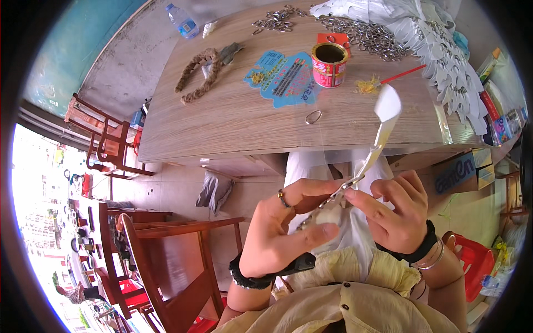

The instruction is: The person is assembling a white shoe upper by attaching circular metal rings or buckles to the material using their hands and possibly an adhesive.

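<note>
In front of my lap I hold a white strap (385, 133) with metal rings strung along it; its broad, rounded end sticks up toward the table. My left hand (283, 227) is closed on the ringed part, with its fingers behind it and its thumb in front. At the same spot my right hand (397, 211) pinches the strap between thumb and forefinger, its other fingers curled. A single metal ring (313, 116) lies near the table's front edge. Farther back are a heap of metal rings (366, 36) and a pile of white straps (444, 69) bearing rings.
On the wooden table (239, 127) stand an open red tin (329, 72) and a plastic bottle (183, 22). A blue card (286, 80), a brown braided loop (186, 77) and a red stick (402, 75) lie there too. A wooden chair (172, 261) is at my left, a red stool (474, 269) at my right.
</note>
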A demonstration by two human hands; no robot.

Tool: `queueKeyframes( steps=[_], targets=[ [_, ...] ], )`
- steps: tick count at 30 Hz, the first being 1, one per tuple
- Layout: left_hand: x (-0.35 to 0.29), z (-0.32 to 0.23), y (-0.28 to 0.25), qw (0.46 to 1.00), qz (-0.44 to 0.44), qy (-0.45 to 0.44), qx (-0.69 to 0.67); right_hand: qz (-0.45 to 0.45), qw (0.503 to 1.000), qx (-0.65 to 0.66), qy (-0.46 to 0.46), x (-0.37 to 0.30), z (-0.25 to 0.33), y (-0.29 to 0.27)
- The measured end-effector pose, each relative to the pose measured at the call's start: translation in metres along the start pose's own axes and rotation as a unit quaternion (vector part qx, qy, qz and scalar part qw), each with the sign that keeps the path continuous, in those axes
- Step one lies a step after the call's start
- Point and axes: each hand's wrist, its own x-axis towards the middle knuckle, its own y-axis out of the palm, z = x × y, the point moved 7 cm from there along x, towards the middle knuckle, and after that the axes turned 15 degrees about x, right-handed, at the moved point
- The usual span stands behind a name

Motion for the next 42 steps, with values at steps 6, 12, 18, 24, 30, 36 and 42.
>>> queueKeyframes(
  steps=[6,12,18,24,30,36,42],
  targets=[
    [0.004,0.001,0.001,0.998,-0.023,-0.025,0.062,0.023,0.999,-0.041,-0.003,-0.005,0.003,0.012],
    [0.003,0.007,0.001,0.998,-0.064,0.025,0.010,0.026,0.999,-0.032,0.014,-0.002,0.003,0.014],
    [-0.001,0.010,-0.003,0.994,-0.107,0.020,-0.030,0.005,1.000,-0.026,0.003,0.005,0.005,0.012],
    [-0.001,0.008,-0.004,0.991,-0.119,0.029,-0.046,-0.003,1.000,0.021,0.005,0.006,0.003,0.012],
    [-0.002,0.010,-0.005,0.990,-0.131,0.034,0.033,-0.034,0.975,0.212,0.057,0.015,0.004,-0.009],
    [-0.002,0.006,-0.004,0.967,-0.182,0.077,0.158,-0.105,0.965,0.233,0.055,0.037,0.008,-0.027],
    [-0.004,-0.008,0.002,0.920,-0.196,0.143,0.309,-0.091,0.980,0.174,0.036,0.044,0.007,-0.017]
  ],
)
